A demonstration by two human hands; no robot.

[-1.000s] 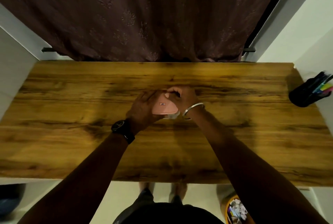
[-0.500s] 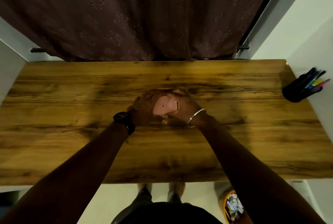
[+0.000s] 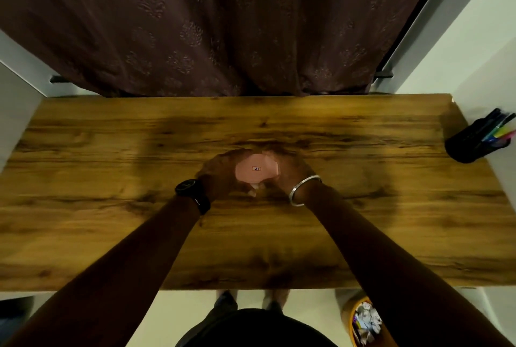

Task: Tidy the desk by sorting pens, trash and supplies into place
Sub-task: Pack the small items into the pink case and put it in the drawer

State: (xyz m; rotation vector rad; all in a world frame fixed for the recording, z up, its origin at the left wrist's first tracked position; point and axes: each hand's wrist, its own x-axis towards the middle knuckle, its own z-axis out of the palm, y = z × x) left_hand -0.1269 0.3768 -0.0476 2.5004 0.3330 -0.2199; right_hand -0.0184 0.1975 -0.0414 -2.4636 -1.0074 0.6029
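Note:
A small pink pad of paper with a tiny dark label [image 3: 255,170] sits at the middle of the wooden desk [image 3: 111,179]. My left hand [image 3: 216,176], with a black watch on the wrist, cups its left side. My right hand [image 3: 290,170], with a silver bangle, closes around its right side. Something white shows just under the pad's near edge; I cannot tell what it is. A black pen holder [image 3: 465,145] with several coloured pens stands at the desk's far right edge.
A dark brown curtain [image 3: 223,25] hangs behind the desk. White walls flank both ends. On the floor at the lower right stands an orange bin [image 3: 363,321] with crumpled paper in it. My feet show below the desk's near edge.
Both hands have closed in more tightly around the pink pad, which now lies flatter between them. The camera has shifted slightly; the pen holder has stayed in place.

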